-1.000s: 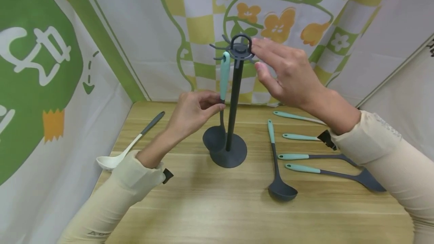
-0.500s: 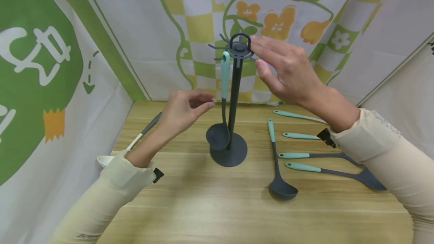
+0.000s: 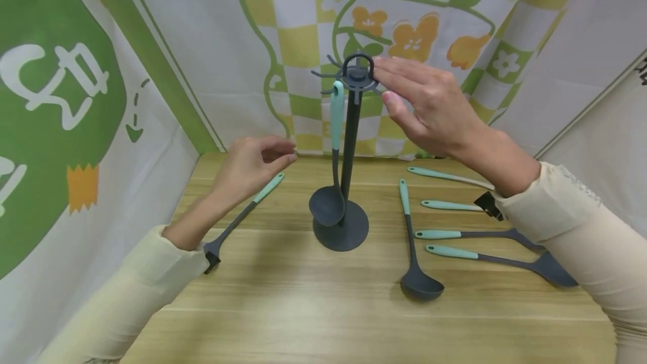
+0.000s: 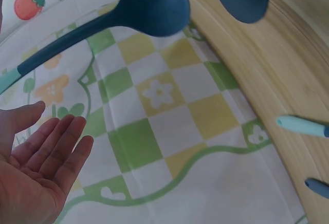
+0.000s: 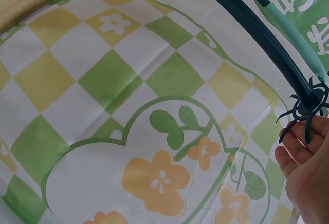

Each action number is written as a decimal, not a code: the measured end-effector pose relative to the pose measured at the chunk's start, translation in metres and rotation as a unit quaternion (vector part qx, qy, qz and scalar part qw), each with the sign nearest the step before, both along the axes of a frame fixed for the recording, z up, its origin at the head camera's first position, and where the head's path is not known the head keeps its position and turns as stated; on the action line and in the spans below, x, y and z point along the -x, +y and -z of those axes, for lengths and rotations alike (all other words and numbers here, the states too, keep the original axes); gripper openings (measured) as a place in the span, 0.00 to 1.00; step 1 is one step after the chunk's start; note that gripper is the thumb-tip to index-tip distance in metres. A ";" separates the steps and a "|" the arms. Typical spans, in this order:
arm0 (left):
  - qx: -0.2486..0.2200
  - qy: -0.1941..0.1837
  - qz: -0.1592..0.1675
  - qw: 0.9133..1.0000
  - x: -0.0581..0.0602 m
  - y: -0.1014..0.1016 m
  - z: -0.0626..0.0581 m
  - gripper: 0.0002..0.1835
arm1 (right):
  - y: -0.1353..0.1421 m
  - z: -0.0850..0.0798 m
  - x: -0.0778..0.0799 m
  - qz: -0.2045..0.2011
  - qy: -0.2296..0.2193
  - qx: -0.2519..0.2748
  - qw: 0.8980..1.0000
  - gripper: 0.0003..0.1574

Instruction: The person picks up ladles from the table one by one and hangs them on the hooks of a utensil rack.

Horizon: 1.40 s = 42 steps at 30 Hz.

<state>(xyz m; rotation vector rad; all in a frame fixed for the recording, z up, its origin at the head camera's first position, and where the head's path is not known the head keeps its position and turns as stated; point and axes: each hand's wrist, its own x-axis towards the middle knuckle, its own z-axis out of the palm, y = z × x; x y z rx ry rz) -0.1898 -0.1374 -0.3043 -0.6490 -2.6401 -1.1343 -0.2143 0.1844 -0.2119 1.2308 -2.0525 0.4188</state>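
Note:
A dark grey ladle with a mint handle (image 3: 336,122) hangs by its handle hole from a hook on the left of the dark utensil stand (image 3: 350,145). Its bowl (image 4: 154,5) faces the left wrist camera. To the left of the ladle and apart from it, my left hand (image 3: 253,164) holds nothing, its fingers relaxed. Below that hand, a mint-handled utensil (image 3: 237,218) lies on the table, its head partly behind the sleeve. My right hand (image 3: 429,103) touches the stand's hook ring (image 5: 311,100) with nearly straight fingertips; the thumb's contact is unclear.
On the right of the wooden table (image 3: 323,313) lies another ladle (image 3: 419,282). Several mint-handled utensils, including a turner (image 3: 548,268), lie beyond it, partly behind the right sleeve. A grey handle (image 4: 317,187) shows in the left wrist view. A patterned cloth (image 3: 298,66) hangs behind.
My left hand has let go of the ladle and moved left, uncovering the mint-handled utensil; its sleeve now hides the white spoon. The ladle stays hanging. My right hand stays at the ring.

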 end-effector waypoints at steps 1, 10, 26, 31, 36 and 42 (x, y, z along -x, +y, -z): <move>0.003 0.000 0.000 1.000 0.001 -0.002 0.000 0.12 | 0.000 0.000 0.000 0.000 0.000 -0.001 1.000 0.32; 0.051 0.005 -0.008 0.999 0.010 -0.018 0.010 0.11 | 0.000 -0.001 -0.001 0.001 -0.001 -0.002 1.000 0.32; 0.142 -0.045 -0.053 0.987 0.026 -0.049 0.021 0.17 | -0.009 -0.015 -0.017 -0.013 0.067 0.067 0.995 0.28; 0.162 -0.066 -0.060 0.983 0.030 -0.056 0.024 0.20 | -0.015 -0.019 -0.023 -0.037 0.078 0.071 0.994 0.25; 0.173 -0.073 -0.066 0.980 0.035 -0.061 0.031 0.21 | -0.022 -0.021 -0.030 -0.044 0.086 0.040 0.995 0.24; 0.202 -0.088 -0.068 0.973 0.043 -0.066 0.038 0.19 | -0.030 -0.023 -0.034 -0.040 0.090 -0.007 0.995 0.26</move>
